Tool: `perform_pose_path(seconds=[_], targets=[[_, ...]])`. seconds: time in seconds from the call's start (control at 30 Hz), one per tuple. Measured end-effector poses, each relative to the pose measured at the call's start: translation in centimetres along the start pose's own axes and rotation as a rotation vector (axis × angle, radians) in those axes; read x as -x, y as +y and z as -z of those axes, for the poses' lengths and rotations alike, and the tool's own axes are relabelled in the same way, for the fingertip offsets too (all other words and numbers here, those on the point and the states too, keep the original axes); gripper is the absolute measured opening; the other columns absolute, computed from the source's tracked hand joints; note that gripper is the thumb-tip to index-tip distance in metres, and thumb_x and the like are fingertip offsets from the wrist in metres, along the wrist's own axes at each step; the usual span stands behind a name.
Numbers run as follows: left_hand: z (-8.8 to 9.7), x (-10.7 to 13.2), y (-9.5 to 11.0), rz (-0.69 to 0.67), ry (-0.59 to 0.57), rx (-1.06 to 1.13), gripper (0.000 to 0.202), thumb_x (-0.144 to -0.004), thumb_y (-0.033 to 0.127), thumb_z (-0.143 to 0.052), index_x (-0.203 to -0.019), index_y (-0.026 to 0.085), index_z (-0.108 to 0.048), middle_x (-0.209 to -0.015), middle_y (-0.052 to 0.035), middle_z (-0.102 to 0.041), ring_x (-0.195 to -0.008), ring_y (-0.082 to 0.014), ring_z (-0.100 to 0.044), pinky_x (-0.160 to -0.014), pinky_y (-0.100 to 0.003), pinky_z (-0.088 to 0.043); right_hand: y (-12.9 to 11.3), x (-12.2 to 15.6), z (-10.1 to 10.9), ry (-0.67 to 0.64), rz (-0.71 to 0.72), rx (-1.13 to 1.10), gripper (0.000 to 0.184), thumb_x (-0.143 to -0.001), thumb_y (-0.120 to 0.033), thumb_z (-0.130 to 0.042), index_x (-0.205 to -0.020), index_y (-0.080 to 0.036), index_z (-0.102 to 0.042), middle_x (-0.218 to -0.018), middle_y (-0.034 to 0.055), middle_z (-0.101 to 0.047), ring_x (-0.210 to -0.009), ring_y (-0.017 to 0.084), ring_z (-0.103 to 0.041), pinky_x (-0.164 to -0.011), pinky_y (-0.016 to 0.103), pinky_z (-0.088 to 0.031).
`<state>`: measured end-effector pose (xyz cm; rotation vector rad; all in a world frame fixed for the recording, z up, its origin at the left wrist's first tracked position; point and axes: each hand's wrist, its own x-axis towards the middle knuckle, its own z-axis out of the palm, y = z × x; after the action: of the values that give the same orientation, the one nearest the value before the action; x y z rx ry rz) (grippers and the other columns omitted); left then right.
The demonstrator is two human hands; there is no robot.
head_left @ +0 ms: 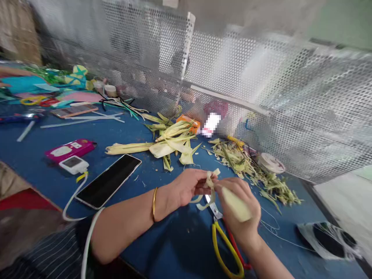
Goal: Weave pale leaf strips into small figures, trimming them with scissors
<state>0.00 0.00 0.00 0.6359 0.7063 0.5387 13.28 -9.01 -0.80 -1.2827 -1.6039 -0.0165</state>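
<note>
Pale strips of corn husk (209,183), looped or knotted together, are pinched in the fingertips of my left hand (190,186). My right hand (240,205) grips the same piece from the other side, and a wider husk strip (235,204) lies across the back of its fingers. Loose ends of the strips hang below the fingers. Under my hands on the blue table lie scissors (216,215) with one yellow and one red handle. A pile of corn husks (168,141) lies beyond my left hand, and shredded husk scraps (247,162) lie beyond my right.
A black-screened phone (109,181), a white device with a cable (74,164) and a magenta device (70,150) lie left. A thread spool (328,238) sits right, a tape roll (271,162) behind. Perforated metal panels (226,73) stand along the back. Another person's arm (14,71) reaches in far left.
</note>
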Motion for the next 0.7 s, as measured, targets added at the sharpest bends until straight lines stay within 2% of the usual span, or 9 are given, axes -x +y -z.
perform_pose_path(seconds=[0.13, 0.2, 0.3, 0.43, 0.57, 0.63, 0.7], targets=[[-0.1, 0.1, 0.3, -0.005, -0.037, -0.051, 0.014, -0.086, 0.017, -0.06, -0.081, 0.011, -0.071, -0.078, -0.0076, -0.074, -0.066, -0.0136, -0.07, -0.061, -0.021, -0.051, 1.4, -1.0, -0.7, 0.132, -0.501, -0.177, 0.02, -0.081, -0.038, -0.069, -0.075, -0.019, -0.071, -0.072, 0.0022, -0.069, -0.071, 0.019, -0.063, -0.068, 0.03, -0.049], [0.0, 0.2, 0.3, -0.021, -0.043, -0.07, 0.014, -0.087, 0.018, -0.059, -0.084, 0.011, -0.071, -0.079, -0.009, -0.075, -0.066, -0.0139, -0.07, -0.061, -0.021, -0.051, 2.0, -1.2, -1.2, 0.134, -0.725, -0.355, 0.027, -0.073, -0.044, -0.074, -0.075, -0.017, -0.073, -0.067, 0.0033, -0.069, -0.068, 0.02, -0.065, -0.066, 0.031, -0.051], [0.1, 0.3, 0.3, -0.033, -0.046, -0.078, 0.013, -0.087, 0.017, -0.059, -0.083, 0.011, -0.07, -0.077, -0.0098, -0.075, -0.064, -0.0136, -0.07, -0.06, -0.02, -0.051, 2.1, -1.1, -2.0, 0.107, -0.957, -0.606, 0.035, -0.06, -0.045, -0.082, -0.074, -0.015, -0.072, -0.063, 0.0033, -0.068, -0.057, 0.017, -0.062, -0.061, 0.03, -0.052], [0.2, 0.4, 0.3, -0.062, -0.054, -0.045, 0.014, -0.087, 0.017, -0.058, -0.082, 0.011, -0.069, -0.077, -0.0102, -0.075, -0.063, -0.0135, -0.069, -0.06, -0.021, -0.052, 1.4, -0.9, -2.8, 0.081, -1.1, -0.818, 0.034, -0.055, -0.039, -0.086, -0.07, -0.015, -0.068, -0.058, 0.0001, -0.064, -0.047, 0.01, -0.055, -0.051, 0.023, -0.048], [0.4, 0.3, 0.0, 0.004, -0.124, -0.027, 0.014, -0.088, 0.017, -0.057, -0.084, 0.011, -0.069, -0.077, -0.0108, -0.074, -0.065, -0.0156, -0.07, -0.057, -0.023, -0.053, 1.1, -0.7, -3.1, 0.017, -1.183, -0.909, 0.031, -0.054, -0.034, -0.085, -0.064, -0.015, -0.063, -0.049, -0.0047, -0.054, -0.04, 0.007, -0.048, -0.04, 0.018, -0.039], [0.5, 0.1, 0.1, 0.006, -0.132, -0.021, 0.013, -0.087, 0.018, -0.059, -0.083, 0.01, -0.069, -0.077, -0.0112, -0.074, -0.066, -0.0159, -0.069, -0.057, -0.023, -0.053, 1.0, -0.8, -3.1, -0.024, -1.226, -0.909, 0.031, -0.054, -0.034, -0.084, -0.067, -0.016, -0.063, -0.051, -0.0044, -0.056, -0.04, 0.008, -0.051, -0.04, 0.018, -0.04], [0.6, -0.1, 0.3, -0.052, -0.097, -0.002, 0.013, -0.086, 0.018, -0.06, -0.081, 0.01, -0.069, -0.078, -0.0108, -0.074, -0.067, -0.0151, -0.069, -0.06, -0.023, -0.053, 0.8, -0.9, -2.9, -0.091, -1.244, -0.874, 0.034, -0.058, -0.039, -0.083, -0.075, -0.016, -0.064, -0.059, -0.0022, -0.061, -0.044, 0.011, -0.058, -0.043, 0.021, -0.045]])
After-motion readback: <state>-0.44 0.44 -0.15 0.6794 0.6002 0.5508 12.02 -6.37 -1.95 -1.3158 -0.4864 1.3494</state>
